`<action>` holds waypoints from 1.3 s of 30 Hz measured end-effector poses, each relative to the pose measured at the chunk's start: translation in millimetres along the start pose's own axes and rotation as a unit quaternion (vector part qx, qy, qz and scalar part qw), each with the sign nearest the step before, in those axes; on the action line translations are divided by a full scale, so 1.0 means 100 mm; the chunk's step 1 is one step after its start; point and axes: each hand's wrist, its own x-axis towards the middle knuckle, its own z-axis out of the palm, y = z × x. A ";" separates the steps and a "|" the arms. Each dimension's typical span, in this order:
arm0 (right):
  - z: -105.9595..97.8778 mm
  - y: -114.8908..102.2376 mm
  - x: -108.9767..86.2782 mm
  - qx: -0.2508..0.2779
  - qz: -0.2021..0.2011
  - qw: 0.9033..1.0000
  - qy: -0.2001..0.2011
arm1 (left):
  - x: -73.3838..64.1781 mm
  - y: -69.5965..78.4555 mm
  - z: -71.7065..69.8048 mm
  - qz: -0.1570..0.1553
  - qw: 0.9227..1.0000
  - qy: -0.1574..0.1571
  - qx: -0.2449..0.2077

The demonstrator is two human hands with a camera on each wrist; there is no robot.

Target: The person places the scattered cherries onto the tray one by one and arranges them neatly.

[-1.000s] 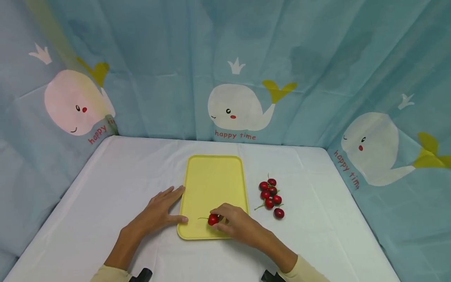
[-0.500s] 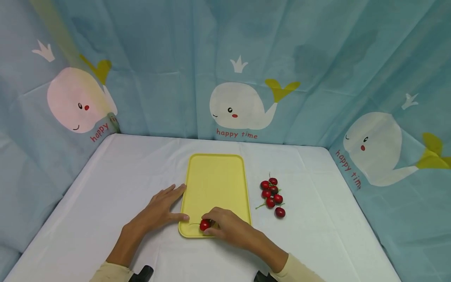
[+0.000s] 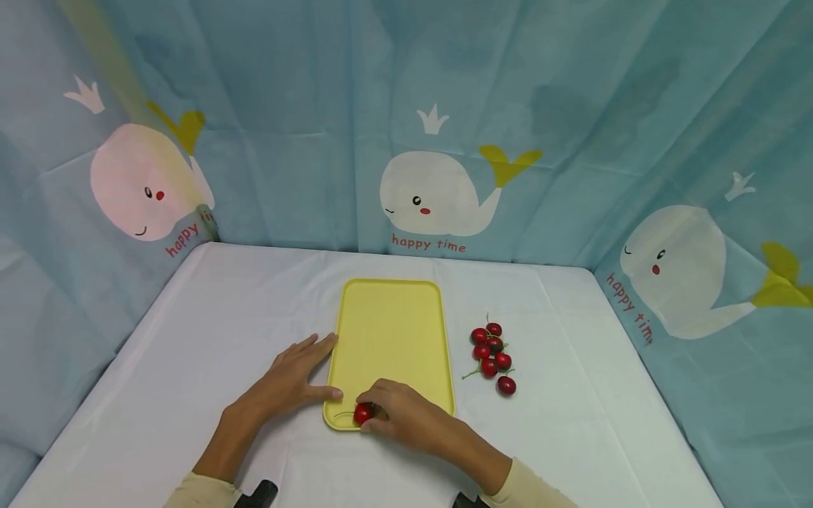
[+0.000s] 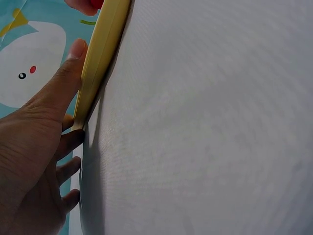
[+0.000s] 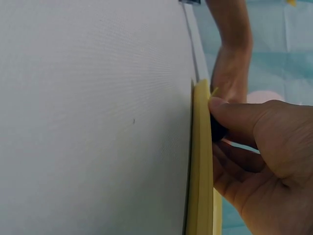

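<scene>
Tray (image 3: 394,331) plain yellow; cherries (image 3: 489,367) deep red, stems (image 3: 471,373) green; tablecloth (image 3: 571,430) plain white; curtain (image 3: 286,190) blue, whale-printed; sleeves (image 3: 206,492) cream

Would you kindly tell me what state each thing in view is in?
Tray: lying flat on the tablecloth
Left hand: fingers spread, touching the tray's rim
Right hand: pinching the held cherry
Held cherry: stem attached
Other cherries: grouped right of the tray, some with stems
Tablecloth: lightly creased
Curtain: hanging, creased

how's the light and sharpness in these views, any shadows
Head view: bright, with a soft shadow below the right hand; left wrist view: dimmer, a dark band of shadow along the yellow tray on the white cloth; right wrist view: dull and soft, the held cherry nearly black.
</scene>
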 end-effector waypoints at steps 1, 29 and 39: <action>0.00 0.00 0.00 -0.001 -0.001 1.000 0.000 | 0.00 0.00 0.00 0.000 1.000 0.000 -0.001; -0.11 0.18 -0.21 0.064 0.044 0.996 0.040 | 0.02 0.05 -0.01 -0.022 1.000 -0.008 0.003; -0.22 0.28 -0.39 0.117 0.077 0.987 0.074 | 0.02 0.04 0.00 -0.019 1.000 -0.008 0.003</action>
